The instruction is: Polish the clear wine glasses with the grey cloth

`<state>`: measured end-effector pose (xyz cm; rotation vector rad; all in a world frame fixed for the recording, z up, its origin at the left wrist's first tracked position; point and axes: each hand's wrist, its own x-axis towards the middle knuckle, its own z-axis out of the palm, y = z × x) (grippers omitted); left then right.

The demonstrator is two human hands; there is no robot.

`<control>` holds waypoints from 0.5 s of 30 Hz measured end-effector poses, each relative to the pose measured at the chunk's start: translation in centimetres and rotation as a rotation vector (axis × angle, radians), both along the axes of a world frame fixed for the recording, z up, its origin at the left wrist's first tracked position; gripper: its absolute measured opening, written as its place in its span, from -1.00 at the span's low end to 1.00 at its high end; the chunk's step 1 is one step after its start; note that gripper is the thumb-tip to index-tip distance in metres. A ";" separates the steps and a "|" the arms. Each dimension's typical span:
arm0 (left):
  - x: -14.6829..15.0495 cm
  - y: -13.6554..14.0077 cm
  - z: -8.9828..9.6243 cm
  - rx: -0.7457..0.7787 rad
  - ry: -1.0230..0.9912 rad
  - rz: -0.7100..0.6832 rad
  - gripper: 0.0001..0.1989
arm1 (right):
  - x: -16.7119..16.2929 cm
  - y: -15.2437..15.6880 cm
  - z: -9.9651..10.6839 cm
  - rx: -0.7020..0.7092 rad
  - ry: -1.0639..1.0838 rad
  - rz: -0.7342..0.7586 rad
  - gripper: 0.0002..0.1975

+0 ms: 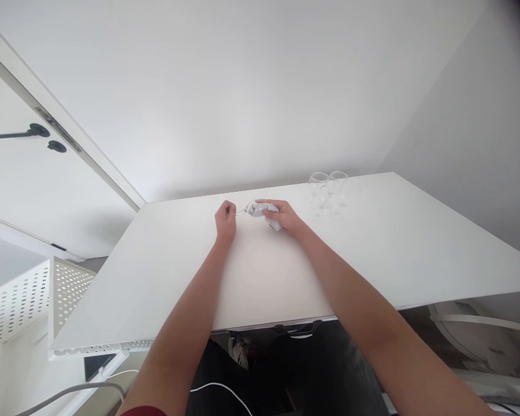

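A clear wine glass (250, 208) is held on its side above the white table, with its bowl to the right. My left hand (226, 218) is closed at the stem end of the glass; the foot is hidden by the fingers. At the bowl, my right hand (286, 216) grips a white cloth (273, 222), which looks like a wipe or tissue. The cloth is bunched against the glass, and one end hangs below my fingers. Two more clear stemmed glasses, a left one (318, 178) and a right one (338, 175), stand upright to the right of my hands.
The white table (173, 277) reaches back to a pale wall (251, 104). At left are a door with a dark handle (37, 130) and a white perforated rack (69, 289). A white cable (221, 386) runs below the table's front edge.
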<state>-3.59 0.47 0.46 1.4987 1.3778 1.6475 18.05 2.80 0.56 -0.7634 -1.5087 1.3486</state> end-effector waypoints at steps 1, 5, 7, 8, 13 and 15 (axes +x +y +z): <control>0.1 -0.1 0.1 0.033 0.060 -0.012 -0.77 | 0.1 0.2 -0.1 -0.005 0.033 -0.039 -0.39; 0.5 0.0 0.0 0.034 0.191 -0.146 -0.83 | 0.5 0.8 -0.3 0.054 0.099 -0.226 -0.50; 0.7 0.1 -0.2 0.008 0.185 -0.165 -0.85 | 0.4 0.7 -0.2 0.107 0.088 -0.310 -0.57; 0.7 0.2 -0.2 0.003 0.180 -0.152 -0.86 | 0.2 0.6 -0.1 0.133 0.076 -0.359 -0.60; 0.2 0.5 -0.4 0.002 0.157 -0.035 -0.86 | -0.8 0.4 -0.2 0.114 0.074 -0.464 -0.49; -0.1 0.6 -0.4 -0.035 0.098 0.016 -0.81 | -0.8 1.0 -0.5 0.044 0.163 -0.480 -0.42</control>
